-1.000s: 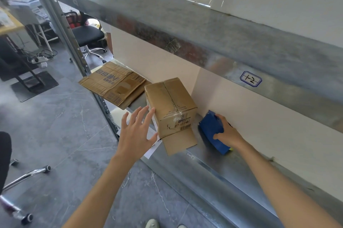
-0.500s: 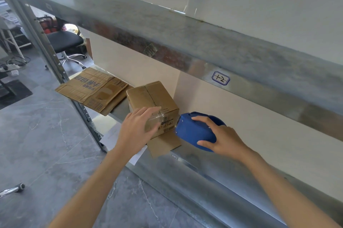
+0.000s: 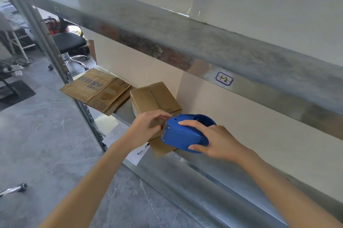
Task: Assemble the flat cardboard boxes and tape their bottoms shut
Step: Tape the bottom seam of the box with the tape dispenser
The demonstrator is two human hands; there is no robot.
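Note:
A small assembled cardboard box (image 3: pixel 155 99) stands on the metal shelf (image 3: pixel 204 170), its taped seam up and one loose flap (image 3: pixel 160 149) hanging over the shelf's front edge. My right hand (image 3: pixel 213 139) grips a blue tape dispenser (image 3: pixel 183 135) and holds it against the box's near face. My left hand (image 3: pixel 148 127) has its fingers curled at the dispenser's front end, against the box; what they pinch is hidden. A stack of flat cardboard boxes (image 3: pixel 96 91) lies on the shelf to the left, jutting past the upright.
A higher metal shelf beam (image 3: pixel 204 46) with a "1-2" label (image 3: pixel 224 79) runs overhead. The rack's upright post (image 3: pixel 55 57) stands at left. A sheet of white paper (image 3: pixel 137 153) hangs below the box. A black office chair (image 3: pixel 69 43) stands behind on the grey floor.
My right hand lifted the blue dispenser off the shelf and brought it left to the box. My left hand went from open in the air to the box, then to the dispenser's front end.

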